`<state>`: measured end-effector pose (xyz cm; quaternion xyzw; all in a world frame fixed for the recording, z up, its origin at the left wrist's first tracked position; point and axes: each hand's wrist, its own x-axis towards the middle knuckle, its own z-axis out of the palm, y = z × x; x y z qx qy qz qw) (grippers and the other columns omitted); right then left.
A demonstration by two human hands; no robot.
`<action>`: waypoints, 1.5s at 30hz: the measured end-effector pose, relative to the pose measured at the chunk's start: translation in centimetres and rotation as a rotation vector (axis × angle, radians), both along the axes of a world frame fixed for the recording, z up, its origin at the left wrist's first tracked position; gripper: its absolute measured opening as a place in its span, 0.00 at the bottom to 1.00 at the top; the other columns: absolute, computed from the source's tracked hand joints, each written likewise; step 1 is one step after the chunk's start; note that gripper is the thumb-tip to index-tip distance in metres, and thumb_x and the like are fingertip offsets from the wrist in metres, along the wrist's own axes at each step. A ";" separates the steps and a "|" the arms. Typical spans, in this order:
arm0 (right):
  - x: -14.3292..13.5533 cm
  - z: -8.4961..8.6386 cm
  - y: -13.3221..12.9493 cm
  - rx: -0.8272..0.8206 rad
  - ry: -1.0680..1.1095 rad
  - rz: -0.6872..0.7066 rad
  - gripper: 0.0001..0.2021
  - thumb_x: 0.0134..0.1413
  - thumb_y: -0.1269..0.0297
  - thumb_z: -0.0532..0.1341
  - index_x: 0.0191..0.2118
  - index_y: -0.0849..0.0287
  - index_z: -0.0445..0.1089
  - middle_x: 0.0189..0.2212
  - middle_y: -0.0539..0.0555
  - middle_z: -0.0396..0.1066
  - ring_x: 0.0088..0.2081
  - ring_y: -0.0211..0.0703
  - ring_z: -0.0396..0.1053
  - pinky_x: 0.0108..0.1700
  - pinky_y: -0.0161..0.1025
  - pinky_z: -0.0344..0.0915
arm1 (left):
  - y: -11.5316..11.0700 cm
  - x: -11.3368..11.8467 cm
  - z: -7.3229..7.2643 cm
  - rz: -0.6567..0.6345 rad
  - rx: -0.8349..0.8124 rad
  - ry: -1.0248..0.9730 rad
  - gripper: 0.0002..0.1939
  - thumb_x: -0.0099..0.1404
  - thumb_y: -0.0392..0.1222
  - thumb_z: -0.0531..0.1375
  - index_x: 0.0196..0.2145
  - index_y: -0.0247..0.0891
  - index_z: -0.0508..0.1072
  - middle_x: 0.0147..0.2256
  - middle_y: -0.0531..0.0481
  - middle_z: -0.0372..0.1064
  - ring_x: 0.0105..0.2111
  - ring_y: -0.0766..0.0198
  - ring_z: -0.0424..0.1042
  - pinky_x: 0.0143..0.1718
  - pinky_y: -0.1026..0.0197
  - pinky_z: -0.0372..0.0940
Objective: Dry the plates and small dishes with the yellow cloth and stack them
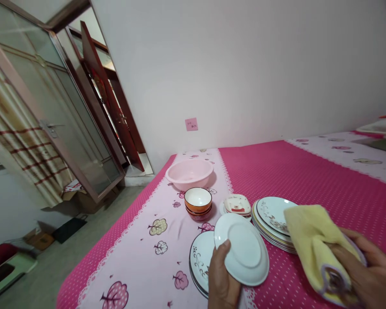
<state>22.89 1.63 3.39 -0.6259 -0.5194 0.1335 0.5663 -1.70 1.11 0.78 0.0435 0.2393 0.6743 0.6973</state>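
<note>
1. The left hand [223, 274] pinches the white plate [246, 244] at its lower-left rim, thumb on the face with the raised foot ring, which is turned toward the viewer.
2. That plate is tilted, overlapping in view the gap between two plate stacks.
3. The right hand [369, 266] grips the yellow cloth [315, 244], fingers partly hidden in its folds; cloth and white plate are apart.
4. The taller plate stack [272, 212] sits behind the cloth; whether they touch, I cannot tell.
5. The lower plate stack [198, 255], floral-patterned on top, lies just left of the left hand.
6. Beyond are stacked bowls [198, 201], small squarish dishes [237, 202] and a pink basin [189, 172], all on the bed [260, 167].
</note>
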 end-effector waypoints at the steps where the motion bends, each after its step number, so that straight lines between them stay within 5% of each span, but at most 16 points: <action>1: -0.6 0.7 -0.5 0.011 -0.003 -0.048 0.13 0.57 0.52 0.60 0.48 0.42 0.71 0.21 0.52 0.75 0.17 0.50 0.72 0.16 0.44 0.64 | -0.2 0.3 0.0 -0.007 0.017 0.038 0.16 0.60 0.35 0.66 0.46 0.26 0.78 0.44 0.35 0.80 0.48 0.48 0.78 0.58 0.49 0.66; 3: -2.5 2.2 -1.5 0.100 -0.204 -0.118 0.14 0.53 0.58 0.62 0.47 0.45 0.72 0.31 0.53 0.78 0.24 0.51 0.76 0.23 0.46 0.70 | -0.6 0.8 0.1 -0.055 0.062 0.103 0.17 0.59 0.35 0.68 0.46 0.27 0.78 0.42 0.36 0.80 0.47 0.48 0.78 0.58 0.49 0.65; 6: -6.2 3.8 -2.2 0.490 -0.411 0.128 0.16 0.59 0.68 0.55 0.52 0.52 0.69 0.47 0.58 0.76 0.48 0.52 0.75 0.50 0.50 0.71 | -1.1 1.6 0.2 -0.175 0.154 0.153 0.20 0.57 0.36 0.69 0.48 0.30 0.78 0.42 0.37 0.80 0.49 0.46 0.77 0.59 0.46 0.64; 8: -8.7 3.9 -2.2 0.589 -0.566 0.311 0.23 0.58 0.75 0.53 0.58 0.56 0.66 0.49 0.57 0.75 0.53 0.49 0.71 0.55 0.48 0.67 | -1.3 2.1 0.1 -0.222 0.202 0.192 0.20 0.55 0.35 0.70 0.47 0.32 0.79 0.41 0.40 0.80 0.51 0.46 0.75 0.61 0.46 0.61; 16: -13.0 2.0 -1.7 0.409 -0.834 0.322 0.28 0.54 0.70 0.60 0.62 0.59 0.64 0.59 0.55 0.71 0.62 0.54 0.62 0.67 0.56 0.46 | -1.7 1.9 0.3 -0.219 0.316 0.355 0.20 0.59 0.50 0.68 0.45 0.36 0.81 0.46 0.41 0.78 0.58 0.46 0.68 0.65 0.49 0.55; 25: -10.4 1.8 0.1 0.326 -0.742 0.160 0.23 0.61 0.66 0.57 0.62 0.58 0.64 0.59 0.59 0.71 0.62 0.57 0.63 0.64 0.58 0.48 | -2.2 2.2 0.2 -0.344 0.166 0.253 0.19 0.57 0.36 0.69 0.47 0.35 0.79 0.40 0.40 0.80 0.49 0.46 0.76 0.58 0.44 0.63; 30: -9.0 1.9 0.9 0.311 -0.611 0.169 0.21 0.65 0.60 0.57 0.62 0.58 0.63 0.56 0.62 0.72 0.59 0.57 0.66 0.59 0.56 0.60 | -2.0 2.1 0.3 -0.279 0.228 0.158 0.23 0.60 0.36 0.66 0.54 0.32 0.76 0.45 0.36 0.79 0.52 0.42 0.75 0.59 0.41 0.63; 35: -8.2 1.7 1.3 0.132 -0.367 0.231 0.25 0.65 0.53 0.56 0.63 0.59 0.62 0.57 0.64 0.71 0.58 0.58 0.67 0.58 0.58 0.64 | -1.5 1.3 0.1 -0.242 0.161 0.048 0.17 0.62 0.38 0.63 0.48 0.31 0.80 0.48 0.35 0.78 0.59 0.42 0.69 0.65 0.41 0.56; 41: -9.0 1.6 0.9 -0.085 0.032 0.326 0.30 0.61 0.46 0.57 0.61 0.61 0.64 0.58 0.65 0.71 0.59 0.60 0.67 0.61 0.57 0.63 | -0.6 0.5 -0.6 -0.152 0.133 -0.095 0.18 0.63 0.45 0.60 0.46 0.35 0.82 0.50 0.39 0.78 0.62 0.45 0.65 0.69 0.44 0.48; 45: -10.9 1.4 0.2 -0.239 0.496 0.430 0.31 0.57 0.44 0.61 0.60 0.60 0.65 0.52 0.62 0.76 0.50 0.61 0.76 0.47 0.52 0.75 | -0.4 0.1 1.0 -0.036 0.030 -0.147 0.20 0.65 0.45 0.58 0.50 0.35 0.80 0.47 0.39 0.79 0.58 0.45 0.71 0.67 0.42 0.53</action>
